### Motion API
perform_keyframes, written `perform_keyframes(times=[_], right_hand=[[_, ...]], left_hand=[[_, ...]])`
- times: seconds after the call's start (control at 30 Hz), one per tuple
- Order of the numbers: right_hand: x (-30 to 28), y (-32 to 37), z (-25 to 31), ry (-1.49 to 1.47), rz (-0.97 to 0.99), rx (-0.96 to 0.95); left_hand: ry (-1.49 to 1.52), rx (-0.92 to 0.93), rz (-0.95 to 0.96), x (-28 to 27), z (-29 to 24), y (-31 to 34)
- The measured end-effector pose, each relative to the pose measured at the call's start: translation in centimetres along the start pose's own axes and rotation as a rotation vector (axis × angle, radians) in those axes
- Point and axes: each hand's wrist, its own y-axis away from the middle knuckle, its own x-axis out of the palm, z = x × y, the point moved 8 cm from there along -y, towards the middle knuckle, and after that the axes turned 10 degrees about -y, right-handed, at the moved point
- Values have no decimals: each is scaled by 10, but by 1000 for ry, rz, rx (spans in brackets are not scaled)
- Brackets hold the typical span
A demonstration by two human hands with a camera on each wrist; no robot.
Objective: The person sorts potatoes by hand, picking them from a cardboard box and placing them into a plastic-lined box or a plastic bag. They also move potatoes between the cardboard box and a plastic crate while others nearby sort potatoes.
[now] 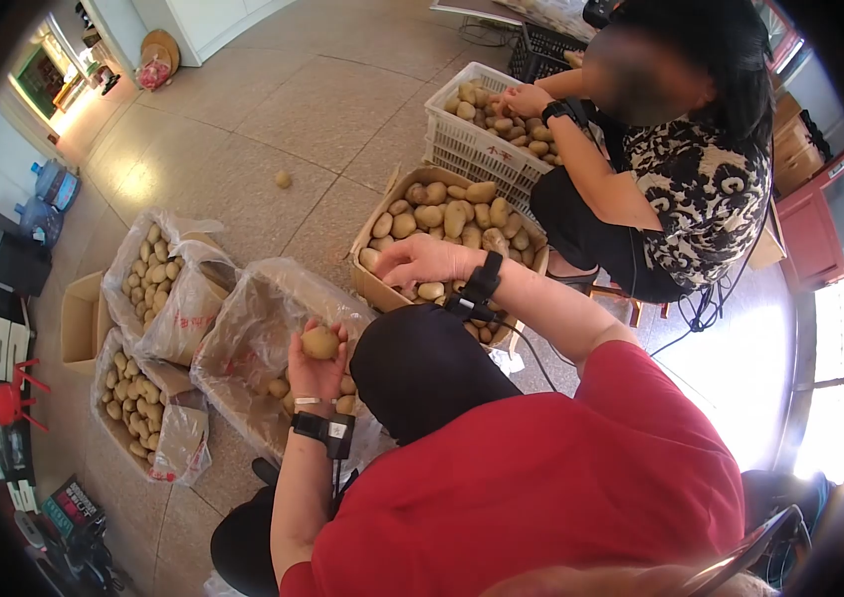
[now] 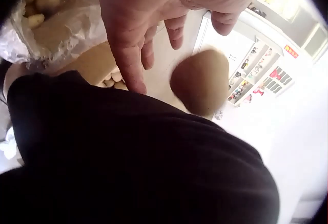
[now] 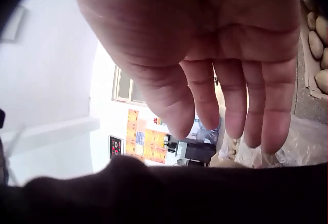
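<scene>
My left hand (image 1: 311,376) is palm up over a plastic-lined box (image 1: 233,333), with a round potato (image 1: 320,343) over its fingers. In the left wrist view the blurred potato (image 2: 202,83) shows apart from the spread fingers (image 2: 128,65), with a gap between them. My right hand (image 1: 427,261) hangs over a cardboard box of potatoes (image 1: 454,214), holding nothing. Its fingers (image 3: 233,101) are extended and slightly bent in the right wrist view. A few potatoes (image 1: 345,404) lie in the lined box, partly hidden by my left hand and arm.
Two lined boxes of potatoes (image 1: 150,284) (image 1: 130,408) and a small carton (image 1: 84,323) stand at left. Across from me, another person (image 1: 696,189) handles potatoes in a white crate (image 1: 447,129). A lone potato (image 1: 284,179) lies on the floor. Cables (image 1: 706,308) hang at right.
</scene>
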Motion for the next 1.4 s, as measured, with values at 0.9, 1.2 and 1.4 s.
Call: perform_keyframes(times=[0.9, 1.2, 1.4], right_hand=[[-85, 105, -164, 1202, -614, 694], [-45, 99, -173, 1129, -615, 445], [-28, 96, -171, 1124, -394, 333]], left_hand=[[-1942, -324, -751, -254, 2, 49], [-2074, -418, -854, -188, -11, 78], [-2164, -472, -804, -241, -11, 76]])
